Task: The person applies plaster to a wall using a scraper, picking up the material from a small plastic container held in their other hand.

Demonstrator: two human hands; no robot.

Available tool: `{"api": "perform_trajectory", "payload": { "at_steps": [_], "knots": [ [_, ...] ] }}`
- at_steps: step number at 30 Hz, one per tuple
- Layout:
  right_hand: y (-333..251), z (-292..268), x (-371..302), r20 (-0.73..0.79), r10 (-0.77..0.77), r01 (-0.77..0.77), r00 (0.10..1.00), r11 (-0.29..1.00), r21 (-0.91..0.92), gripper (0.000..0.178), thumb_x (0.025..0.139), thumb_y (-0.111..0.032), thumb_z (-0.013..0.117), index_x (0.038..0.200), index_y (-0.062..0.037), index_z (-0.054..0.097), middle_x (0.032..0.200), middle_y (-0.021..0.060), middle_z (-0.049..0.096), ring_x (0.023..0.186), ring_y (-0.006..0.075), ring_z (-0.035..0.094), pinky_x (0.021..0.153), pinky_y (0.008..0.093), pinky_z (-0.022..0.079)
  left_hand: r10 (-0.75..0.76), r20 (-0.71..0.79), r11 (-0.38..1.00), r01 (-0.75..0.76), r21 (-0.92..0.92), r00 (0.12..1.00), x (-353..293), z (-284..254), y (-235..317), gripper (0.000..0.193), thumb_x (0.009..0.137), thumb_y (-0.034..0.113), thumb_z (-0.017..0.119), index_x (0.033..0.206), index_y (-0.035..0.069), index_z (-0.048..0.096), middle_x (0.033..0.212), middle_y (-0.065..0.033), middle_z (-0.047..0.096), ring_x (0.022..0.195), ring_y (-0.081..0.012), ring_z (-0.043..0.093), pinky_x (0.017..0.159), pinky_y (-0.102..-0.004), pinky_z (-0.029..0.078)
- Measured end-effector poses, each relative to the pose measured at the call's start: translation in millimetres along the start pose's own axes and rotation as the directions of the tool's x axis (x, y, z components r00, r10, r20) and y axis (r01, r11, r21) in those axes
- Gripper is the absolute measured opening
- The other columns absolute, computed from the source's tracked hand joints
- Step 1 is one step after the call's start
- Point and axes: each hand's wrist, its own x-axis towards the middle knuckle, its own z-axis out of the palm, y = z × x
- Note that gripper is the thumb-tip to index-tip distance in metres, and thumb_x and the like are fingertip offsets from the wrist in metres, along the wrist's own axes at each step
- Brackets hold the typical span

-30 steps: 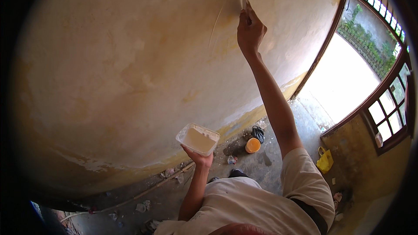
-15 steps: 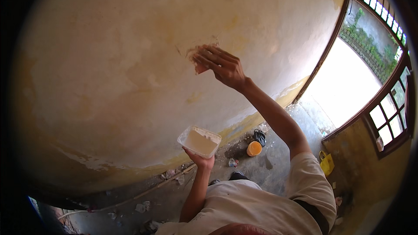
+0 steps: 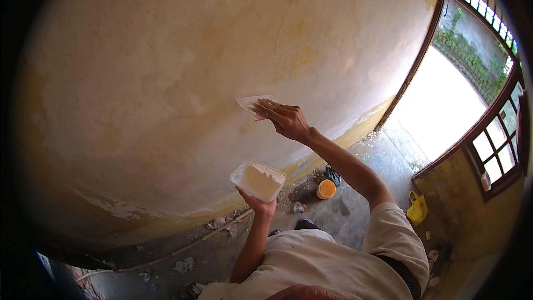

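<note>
My right hand (image 3: 285, 119) grips a thin, flat putty scraper (image 3: 251, 102) with whitish smears, its blade at the patchy yellow and whitish wall (image 3: 166, 78). The fingers are pressed along the scraper's face; the thumb is mostly hidden. Lower down, my left hand (image 3: 262, 205) is closed round the underside of a clear rectangular plastic tub (image 3: 279, 180). Inside the tub is a smooth off-white paste (image 3: 258, 182), with some smeared along its rim. A thin raised line of filler (image 3: 284, 22) runs down the wall above the scraper.
On the grey floor stand an orange-lidded bucket (image 3: 326, 189) and a black bag (image 3: 333, 175). A long pole (image 3: 208, 235) lies along the wall's foot among scraps. A yellow bag (image 3: 417, 208) sits at the right, below a barred window (image 3: 496, 147). An open doorway (image 3: 438, 100) shows bright ground outside.
My right hand has drawn the scraper down the wall, and its blade now shows flatter and wider. A thin line shows on the wall above. The tub has shifted slightly right.
</note>
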Motion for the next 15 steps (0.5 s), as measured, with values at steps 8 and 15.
{"api": "perform_trajectory", "payload": {
  "at_steps": [8,15],
  "knots": [
    [103.1,-113.4,82.5,-0.709,0.552,-0.625,0.438,0.754,0.202,0.038,0.104,-0.009,0.060,0.142,-0.0096,0.067,0.097,0.0112,0.079,0.071,0.0117,0.065,0.067,0.0296,0.053,0.028,-0.002,1.000,-0.028,0.013,1.000,-1.0,31.5,-6.6,0.067,0.102,0.073,0.042,0.149,0.026,0.052,0.146,0.0052,0.057,0.137,-0.0209,0.053,0.119,-0.0490,0.039],
    [21.2,-4.1,106.5,-0.555,0.143,-0.271,0.820,0.950,-0.155,0.051,0.092,-0.005,0.074,0.141,-0.0193,0.066,0.136,0.0122,0.070,0.118,0.0294,0.072,0.075,0.0381,0.064,0.016,-0.054,1.000,-0.017,-0.014,0.998,0.7,19.8,-2.9,0.067,0.102,0.073,0.042,0.147,0.026,0.055,0.146,0.0052,0.058,0.137,-0.0210,0.053,0.119,-0.0486,0.039]
  ]
}}
